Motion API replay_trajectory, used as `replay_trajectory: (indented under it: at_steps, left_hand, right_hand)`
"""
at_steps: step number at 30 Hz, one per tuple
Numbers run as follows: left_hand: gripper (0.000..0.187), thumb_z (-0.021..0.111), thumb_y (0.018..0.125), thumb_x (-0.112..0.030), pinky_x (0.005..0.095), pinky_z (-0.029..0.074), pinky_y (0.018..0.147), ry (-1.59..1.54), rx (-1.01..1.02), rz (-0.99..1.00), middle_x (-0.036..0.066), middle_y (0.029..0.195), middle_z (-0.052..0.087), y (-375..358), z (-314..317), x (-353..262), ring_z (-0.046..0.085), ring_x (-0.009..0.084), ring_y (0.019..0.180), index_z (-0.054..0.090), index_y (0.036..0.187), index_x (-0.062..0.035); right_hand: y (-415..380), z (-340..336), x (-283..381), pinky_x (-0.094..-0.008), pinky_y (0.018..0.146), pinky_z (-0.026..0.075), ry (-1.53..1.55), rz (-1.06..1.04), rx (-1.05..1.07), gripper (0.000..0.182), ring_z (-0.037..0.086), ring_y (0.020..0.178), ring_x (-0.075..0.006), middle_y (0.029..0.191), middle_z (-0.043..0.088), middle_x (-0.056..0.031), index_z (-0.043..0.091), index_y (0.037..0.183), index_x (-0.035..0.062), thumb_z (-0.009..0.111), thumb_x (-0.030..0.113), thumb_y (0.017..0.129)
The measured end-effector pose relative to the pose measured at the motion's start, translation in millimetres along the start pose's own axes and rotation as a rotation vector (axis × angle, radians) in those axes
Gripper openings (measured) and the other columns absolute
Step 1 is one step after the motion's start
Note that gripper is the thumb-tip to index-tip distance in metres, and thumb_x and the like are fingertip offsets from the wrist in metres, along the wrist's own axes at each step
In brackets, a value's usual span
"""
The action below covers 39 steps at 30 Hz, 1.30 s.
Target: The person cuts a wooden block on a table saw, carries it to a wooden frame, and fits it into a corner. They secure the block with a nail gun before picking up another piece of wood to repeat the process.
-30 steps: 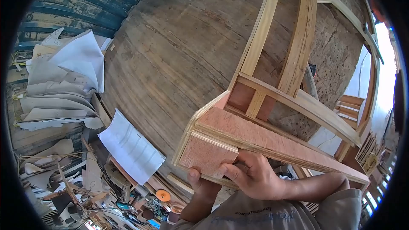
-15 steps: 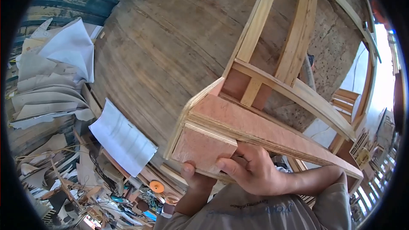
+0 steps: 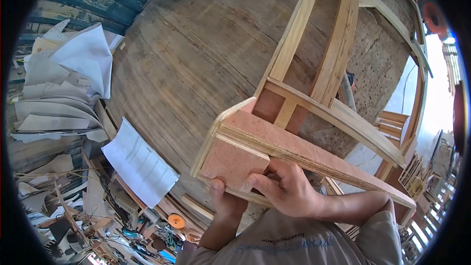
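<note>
Shirt (image 3: 306, 252): grey-brown, creased across front. Chest print in two parts: small dark lettering (image 3: 284, 238), larger blue lettering (image 3: 311, 246), faded-looking, wording not fully legible. Right sleeve (image 3: 380, 238): same grey-brown, short, ending near elbow. Forearms (image 3: 343, 206) bare. Left hand (image 3: 229, 203), right hand (image 3: 289, 194) bare too.

Both hands (image 3: 294, 192) on plywood block (image 3: 230, 164) at end of wooden frame (image 3: 304, 146); curled white paper (image 3: 142, 162) to left.
</note>
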<state>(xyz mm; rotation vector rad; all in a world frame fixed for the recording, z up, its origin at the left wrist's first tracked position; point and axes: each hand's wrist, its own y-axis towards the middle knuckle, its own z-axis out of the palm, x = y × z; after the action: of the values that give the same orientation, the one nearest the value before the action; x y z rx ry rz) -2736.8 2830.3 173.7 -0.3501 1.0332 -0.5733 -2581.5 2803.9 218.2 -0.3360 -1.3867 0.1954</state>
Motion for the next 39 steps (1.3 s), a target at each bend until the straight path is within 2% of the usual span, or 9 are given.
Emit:
replay_trajectory:
  at_steps: [10, 13, 16, 18, 19, 20, 23, 28, 39]
  left_hand:
    - [0.101, 0.070, 0.075, -0.067, 0.0439, 0.048, 0.102, -0.015, -0.003, -0.031, 0.014, 0.135, 0.051, -0.7, -4.3, -0.7, 0.054, 0.0293, 0.122, 0.034, 0.145, -0.0054]
    - [0.101, 0.071, 0.074, -0.067, 0.0441, 0.047, 0.103, -0.025, -0.001, -0.033, 0.013, 0.135, 0.052, -0.8, -6.4, 0.0, 0.054, 0.0291, 0.122, 0.034, 0.145, -0.0056]
    - [0.104, 0.072, 0.073, -0.068, 0.0449, 0.047, 0.104, -0.023, 0.026, -0.046, 0.014, 0.138, 0.050, -0.1, -8.3, -0.9, 0.053, 0.0297, 0.125, 0.033, 0.146, -0.0058]
    - [0.105, 0.074, 0.074, -0.064, 0.0442, 0.043, 0.106, -0.088, 0.089, -0.023, 0.016, 0.139, 0.049, 1.2, -14.0, 2.2, 0.051, 0.0300, 0.128, 0.033, 0.145, 0.0015]
    - [0.100, 0.067, 0.081, -0.066, 0.0444, 0.038, 0.111, -0.180, 0.138, 0.006, 0.015, 0.145, 0.045, 1.6, -17.7, 5.2, 0.046, 0.0295, 0.134, 0.033, 0.147, 0.0013]
    - [0.100, 0.067, 0.081, -0.066, 0.0444, 0.038, 0.111, -0.211, 0.125, 0.022, 0.015, 0.145, 0.045, 4.0, -18.4, 5.2, 0.046, 0.0295, 0.134, 0.033, 0.147, 0.0013]
    - [0.086, 0.054, 0.093, -0.061, 0.0432, 0.027, 0.117, -0.490, 0.246, 0.004, 0.012, 0.152, 0.040, 10.3, -21.8, 4.8, 0.037, 0.0253, 0.141, 0.033, 0.149, 0.0003]
    - [0.071, 0.052, 0.099, -0.050, 0.0421, 0.028, 0.117, -0.533, 0.354, 0.066, 0.011, 0.150, 0.043, 16.1, -40.6, 25.7, 0.037, 0.0234, 0.141, 0.035, 0.148, -0.0016]
    - [0.052, 0.048, 0.104, -0.030, 0.0415, 0.033, 0.114, -0.681, 0.494, 0.101, 0.010, 0.146, 0.047, 23.0, -46.5, 33.0, 0.043, 0.0215, 0.137, 0.036, 0.146, -0.0019]
  right_hand:
    - [3.3, -1.8, -3.1, -0.0335, 0.063, 0.053, -0.109, -0.139, 0.005, 0.026, 0.068, 0.074, -0.0230, 0.083, 0.067, -0.0182, 0.060, 0.103, -0.0070, 0.063, 0.018, 0.097]
    - [1.9, 0.9, -0.9, -0.0339, 0.063, 0.053, -0.051, -0.053, -0.002, 0.025, 0.068, 0.074, -0.0245, 0.084, 0.068, -0.0182, 0.060, 0.101, -0.0068, 0.064, 0.018, 0.097]
    - [0.0, -0.4, -5.5, -0.0334, 0.061, 0.053, -0.050, 0.047, 0.032, 0.024, 0.067, 0.072, -0.0241, 0.084, 0.067, -0.0169, 0.060, 0.102, -0.0063, 0.064, 0.017, 0.097]
    - [-1.0, 4.1, -15.7, -0.0314, 0.067, 0.052, 0.030, -0.046, -0.046, 0.022, 0.064, 0.078, -0.0159, 0.086, 0.067, -0.0121, 0.058, 0.105, -0.0064, 0.062, 0.015, 0.098]
    - [-1.4, 9.7, -11.7, -0.0306, 0.070, 0.051, 0.088, -0.031, -0.054, 0.022, 0.063, 0.081, -0.0133, 0.087, 0.066, -0.0103, 0.058, 0.105, -0.0064, 0.061, 0.014, 0.098]
    - [-3.3, 7.1, -4.0, -0.0290, 0.075, 0.050, 0.026, 0.023, -0.020, 0.020, 0.060, 0.085, -0.0106, 0.091, 0.065, -0.0073, 0.058, 0.106, -0.0061, 0.058, 0.013, 0.100]
    - [-3.9, 8.4, -7.7, -0.0279, 0.082, 0.048, -0.006, -0.010, -0.010, 0.023, 0.059, 0.092, -0.0111, 0.101, 0.065, -0.0066, 0.058, 0.112, -0.0050, 0.052, 0.016, 0.103]
    - [-3.9, 13.0, -6.3, -0.0298, 0.089, 0.047, -0.097, -0.002, -0.027, 0.035, 0.058, 0.102, -0.0118, 0.111, 0.065, -0.0067, 0.055, 0.124, -0.0045, 0.049, 0.024, 0.105]
    - [-9.4, 9.5, -14.6, -0.0261, 0.083, 0.048, -0.025, 0.142, -0.156, 0.037, 0.059, 0.094, -0.0093, 0.101, 0.067, -0.0039, 0.062, 0.109, -0.0022, 0.055, 0.033, 0.103]
